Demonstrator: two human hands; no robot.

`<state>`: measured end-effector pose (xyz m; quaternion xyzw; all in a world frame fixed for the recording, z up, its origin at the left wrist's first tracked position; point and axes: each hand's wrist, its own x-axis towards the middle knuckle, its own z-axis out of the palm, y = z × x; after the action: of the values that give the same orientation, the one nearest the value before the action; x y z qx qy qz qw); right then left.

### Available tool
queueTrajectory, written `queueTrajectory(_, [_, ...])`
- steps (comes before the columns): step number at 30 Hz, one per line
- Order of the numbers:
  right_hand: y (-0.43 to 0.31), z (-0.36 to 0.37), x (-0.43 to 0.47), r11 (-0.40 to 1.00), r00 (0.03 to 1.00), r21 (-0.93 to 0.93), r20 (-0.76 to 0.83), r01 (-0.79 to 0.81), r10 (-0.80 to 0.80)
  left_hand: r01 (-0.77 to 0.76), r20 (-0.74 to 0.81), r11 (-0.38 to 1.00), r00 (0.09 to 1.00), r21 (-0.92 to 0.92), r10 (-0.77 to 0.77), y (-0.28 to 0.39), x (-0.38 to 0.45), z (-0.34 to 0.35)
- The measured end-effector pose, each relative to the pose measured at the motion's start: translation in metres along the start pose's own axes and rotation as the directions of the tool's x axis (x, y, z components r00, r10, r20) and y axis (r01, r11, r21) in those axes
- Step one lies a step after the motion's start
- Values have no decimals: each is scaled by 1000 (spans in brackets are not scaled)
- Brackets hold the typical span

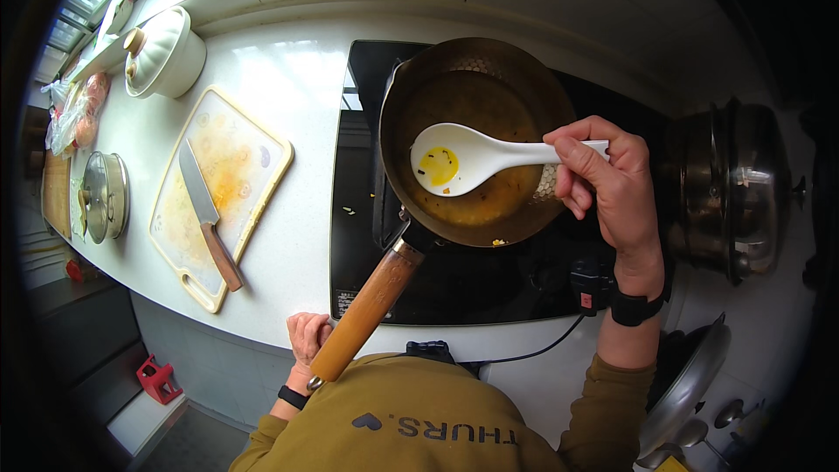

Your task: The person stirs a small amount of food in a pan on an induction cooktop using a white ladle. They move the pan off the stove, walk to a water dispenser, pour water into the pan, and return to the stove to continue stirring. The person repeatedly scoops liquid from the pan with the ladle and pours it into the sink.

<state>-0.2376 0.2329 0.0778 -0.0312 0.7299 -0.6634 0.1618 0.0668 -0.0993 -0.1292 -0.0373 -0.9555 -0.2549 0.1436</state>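
My right hand (606, 174) grips the handle of a white ladle-like spoon (505, 154) held over the pan. A little yellow oily liquid with dark specks lies in its bowl. Below it, a deep frying pan (475, 56) with a honeycomb-patterned inside holds brownish broth. The pan's wooden handle (367, 314) points back toward my body. My left hand (308, 337) rests at the counter's front edge beside that handle, its fingers curled. Whether it touches the handle is unclear.
The pan stands on a black glass cooktop (459, 288). At left, a kitchen knife (206, 203) lies on a stained cutting board (190, 229). Beyond are a white lidded pot (174, 56) and a glass-lidded pan (108, 196). A steel steamer pot (727, 190) stands at right.
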Motion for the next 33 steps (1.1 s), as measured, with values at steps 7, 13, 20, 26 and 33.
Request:
queueTrajectory(7, [2, -3, 1, 999, 1000, 34, 1, -4, 3, -2, -6, 1000, 1000, 2, 2, 2, 3, 0])
queueTrajectory(13, [4, -8, -2, 996, 1000, 89, -4, -12, 13, 9, -2, 1000, 1000, 1, -9, 3, 3, 0])
queueTrajectory(20, [5, -15, -16, 988, 997, 153, -78, -2, 15, -8, -19, 1000, 1000, -12, 8, 6, 6, -2])
queueTrajectory(26, [9, -16, -44, 964, 980, 254, -198, 83, -32, -75, 51, 996, 996, 47, 73, 10, 10, -8])
queueTrajectory(33, [8, -22, -86, 941, 936, 281, -341, 187, -84, 0, -55, 995, 998, -102, -5, 11, 7, -4])
